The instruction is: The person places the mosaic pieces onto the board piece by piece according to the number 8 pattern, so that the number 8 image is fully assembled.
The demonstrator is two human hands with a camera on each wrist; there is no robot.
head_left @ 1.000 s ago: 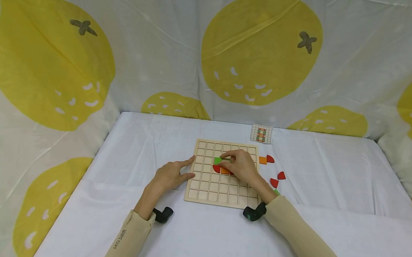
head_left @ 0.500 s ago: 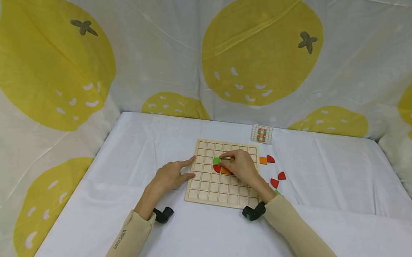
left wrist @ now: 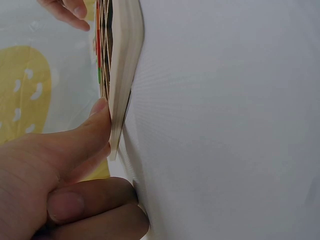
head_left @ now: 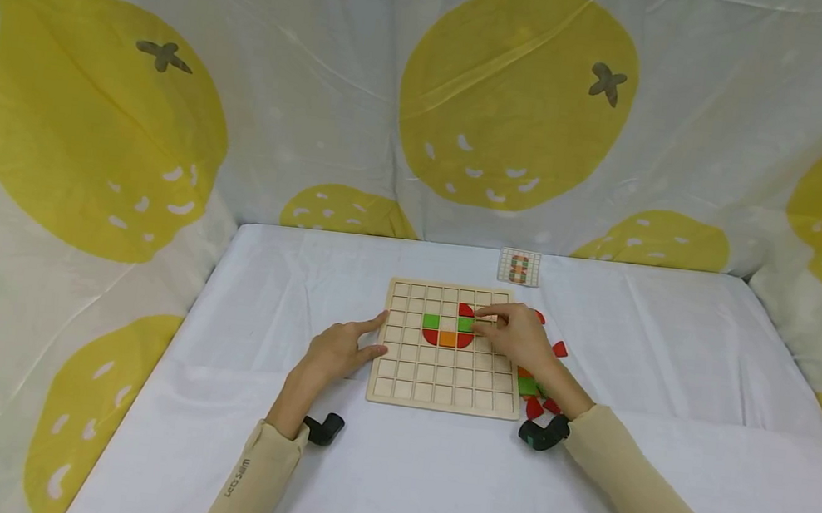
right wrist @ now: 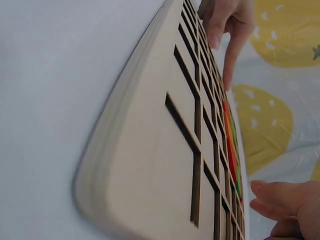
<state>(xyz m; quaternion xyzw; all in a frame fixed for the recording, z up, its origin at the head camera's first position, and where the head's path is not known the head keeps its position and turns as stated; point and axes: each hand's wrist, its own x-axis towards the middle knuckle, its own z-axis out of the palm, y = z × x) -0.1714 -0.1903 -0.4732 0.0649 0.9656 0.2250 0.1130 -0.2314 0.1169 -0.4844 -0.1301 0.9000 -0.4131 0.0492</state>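
Spreading thumb and forefinger, the left hand (head_left: 337,347) touches, between the side edges of the desk (head_left: 279,293), the grid board (head_left: 426,372) whose farthest red quarter-circle (head_left: 465,310) could shift if the narrowly parted, seemingly empty right hand (head_left: 524,338) brushes it.

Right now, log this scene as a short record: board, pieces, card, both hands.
Board: wooden grid, flat on white cloth
Placed pieces: three red rounded, two green square, one orange square
Loose pieces: red and green ones right of the board, some partly hidden
Card: printed pattern, beyond the board's far right corner
Left hand: thumb and forefinger at the board's left edge
Right hand: fingertips by the placed pieces; no held piece visible
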